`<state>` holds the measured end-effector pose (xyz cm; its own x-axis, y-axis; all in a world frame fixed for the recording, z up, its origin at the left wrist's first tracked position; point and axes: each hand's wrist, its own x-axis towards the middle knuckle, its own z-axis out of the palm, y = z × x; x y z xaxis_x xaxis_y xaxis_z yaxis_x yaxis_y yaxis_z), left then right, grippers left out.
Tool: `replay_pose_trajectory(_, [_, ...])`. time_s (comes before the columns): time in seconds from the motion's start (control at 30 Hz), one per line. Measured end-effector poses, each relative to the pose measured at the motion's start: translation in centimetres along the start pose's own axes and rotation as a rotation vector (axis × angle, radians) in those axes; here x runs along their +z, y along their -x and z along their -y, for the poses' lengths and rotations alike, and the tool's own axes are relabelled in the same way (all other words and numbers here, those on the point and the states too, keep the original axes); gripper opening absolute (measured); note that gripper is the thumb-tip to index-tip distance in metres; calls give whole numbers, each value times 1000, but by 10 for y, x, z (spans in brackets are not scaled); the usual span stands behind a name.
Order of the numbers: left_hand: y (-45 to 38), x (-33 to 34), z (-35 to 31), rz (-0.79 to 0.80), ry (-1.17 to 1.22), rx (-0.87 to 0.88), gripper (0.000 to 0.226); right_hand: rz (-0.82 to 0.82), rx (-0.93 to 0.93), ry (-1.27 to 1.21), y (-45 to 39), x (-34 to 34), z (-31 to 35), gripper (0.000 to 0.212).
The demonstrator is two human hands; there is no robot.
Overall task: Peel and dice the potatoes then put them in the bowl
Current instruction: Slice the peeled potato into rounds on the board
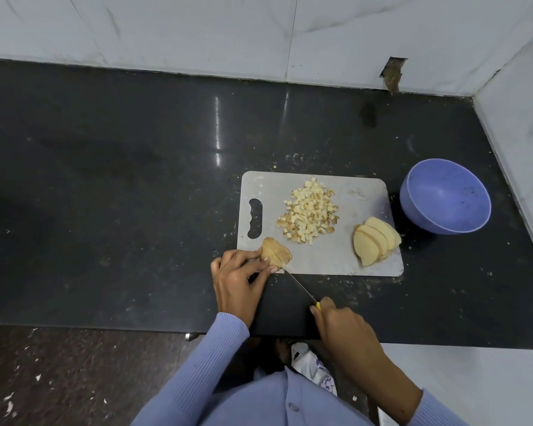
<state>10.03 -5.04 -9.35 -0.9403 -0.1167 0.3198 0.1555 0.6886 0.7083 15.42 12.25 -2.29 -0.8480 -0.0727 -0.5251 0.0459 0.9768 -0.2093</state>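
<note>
A grey cutting board (pixel 354 198) lies on the black counter. A heap of diced potato (pixel 310 212) sits in its middle. A fan of peeled potato slices (pixel 374 241) rests at its right edge. At the board's near left corner my left hand (pixel 239 278) grips a stack of cut potato slices (pixel 276 253) with curled fingers. My right hand (pixel 340 325) holds a yellow-handled knife (pixel 302 287), whose thin blade reaches into that stack. An empty blue bowl (pixel 445 196) stands right of the board, tilted.
The black counter (pixel 120 210) stretches left of the board, strewn with small potato scraps. White tiled walls close the back and right side. The counter's front edge runs just below my hands, with the floor beneath.
</note>
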Motion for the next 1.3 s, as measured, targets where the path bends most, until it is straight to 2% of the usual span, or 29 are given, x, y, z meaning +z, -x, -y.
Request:
replay_pose_trajectory(0.3, [2,-1,-1,-4,-14,-16,12,-142,-107,-135,-12,-10,10,32])
replay_pose_trajectory(0.77, [-4,-4,6,40,100,-22,14,-88,-90,-146,-39,-7,32,40])
replay_pose_trajectory(1.1, [-9,-2,6,54,36,4,12,-111,-99,-89,-41,-11,29,38])
replay_pose_trajectory(1.3, [-12,-2,8,84,14,15,11,-41,-83,-69,-46,-18,35,37])
